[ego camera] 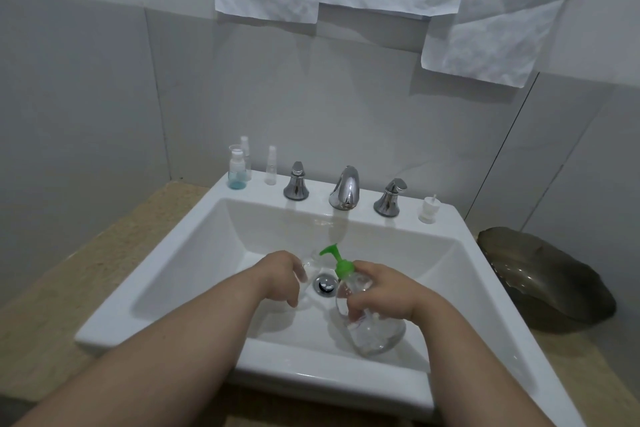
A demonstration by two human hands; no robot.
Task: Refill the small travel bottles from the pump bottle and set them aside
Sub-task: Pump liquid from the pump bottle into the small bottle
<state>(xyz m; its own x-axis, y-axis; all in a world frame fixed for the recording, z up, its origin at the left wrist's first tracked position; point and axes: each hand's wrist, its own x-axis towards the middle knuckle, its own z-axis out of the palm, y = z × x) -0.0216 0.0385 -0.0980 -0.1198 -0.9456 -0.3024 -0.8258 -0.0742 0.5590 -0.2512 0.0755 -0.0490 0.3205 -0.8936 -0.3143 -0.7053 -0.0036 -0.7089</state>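
Right grip [381, 291] wraps one pump bottle [372, 333], left grip [280, 276] pinches one travel bottle [311, 261]; three ledge bottles [237, 172] stand apart.

A beige speckled tabletop [45, 253] carries a white sink [311, 381] at centre frame and a dark wavy dish [543, 284] at the right edge, while the sink's back ledge holds three small bottles [237, 168] at its left, a chrome faucet [344, 189] mid-ledge, and a white cap [428, 209] at its right.
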